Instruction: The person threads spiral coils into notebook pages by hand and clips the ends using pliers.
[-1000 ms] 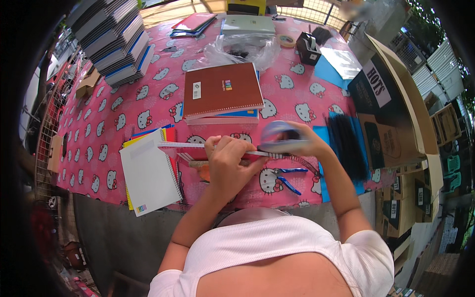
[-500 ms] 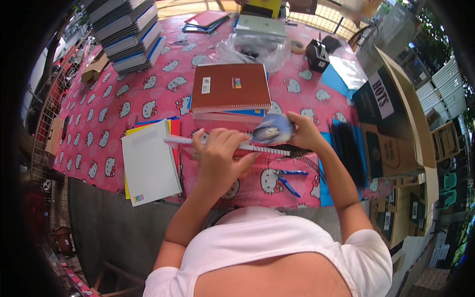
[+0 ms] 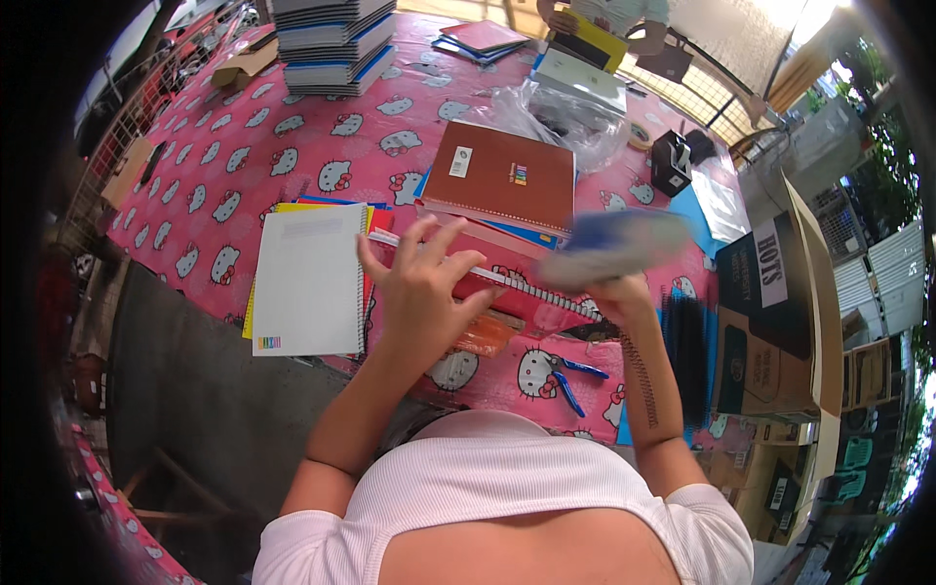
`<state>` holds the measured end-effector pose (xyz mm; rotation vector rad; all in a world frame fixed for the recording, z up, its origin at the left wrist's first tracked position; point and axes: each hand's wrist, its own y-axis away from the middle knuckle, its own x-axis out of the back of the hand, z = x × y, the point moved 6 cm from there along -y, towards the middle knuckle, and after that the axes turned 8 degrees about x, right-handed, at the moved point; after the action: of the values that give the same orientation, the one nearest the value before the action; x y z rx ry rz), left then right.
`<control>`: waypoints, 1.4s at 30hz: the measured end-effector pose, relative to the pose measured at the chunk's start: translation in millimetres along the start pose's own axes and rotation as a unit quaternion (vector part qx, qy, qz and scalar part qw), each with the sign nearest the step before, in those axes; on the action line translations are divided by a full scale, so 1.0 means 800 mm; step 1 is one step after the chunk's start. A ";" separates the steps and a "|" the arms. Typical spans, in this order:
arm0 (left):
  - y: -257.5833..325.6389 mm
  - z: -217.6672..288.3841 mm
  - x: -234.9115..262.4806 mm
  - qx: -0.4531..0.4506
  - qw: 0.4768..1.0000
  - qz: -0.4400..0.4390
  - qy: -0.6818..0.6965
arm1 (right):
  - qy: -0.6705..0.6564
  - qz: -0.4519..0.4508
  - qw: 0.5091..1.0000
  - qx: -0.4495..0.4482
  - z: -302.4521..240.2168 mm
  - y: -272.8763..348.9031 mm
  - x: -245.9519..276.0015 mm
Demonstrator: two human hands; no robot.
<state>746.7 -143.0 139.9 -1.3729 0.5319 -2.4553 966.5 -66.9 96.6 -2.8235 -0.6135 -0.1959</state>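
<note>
Pink cartoon-cat cloth (image 3: 244,166) covered the table, seen from the head view; only this view was supplied. At centre lay a red spiral-bound notebook (image 3: 507,292), its white wire coil running from ten o'clock towards four o'clock. The left hand (image 3: 421,292) pressed on it, fingers spread apart. The right hand (image 3: 624,297), at three o'clock of the notebook, was clamped on a blurred blue-grey sheet (image 3: 609,249) held above the coil. A brown-covered notebook (image 3: 507,175) sat at twelve o'clock, touching the red one's far edge. A white pad (image 3: 307,278) lay at nine o'clock. Blue pliers (image 3: 565,375) rested at five o'clock.
</note>
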 end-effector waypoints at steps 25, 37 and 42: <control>0.005 -0.121 0.036 0.162 0.949 0.011 0.271 | -0.037 -0.138 0.990 -0.018 0.003 -0.089 -0.111; 0.015 -0.149 0.036 0.215 0.856 0.017 0.470 | 0.082 -0.199 0.972 0.089 -0.016 -0.111 -0.152; 0.030 -0.162 0.021 0.229 0.815 0.010 0.533 | 0.121 -0.190 0.973 0.052 -0.020 -0.106 -0.166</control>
<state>628.2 -148.2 79.2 0.2887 0.0998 -2.8604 809.3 -47.9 105.5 -2.5040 -1.0640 -0.5509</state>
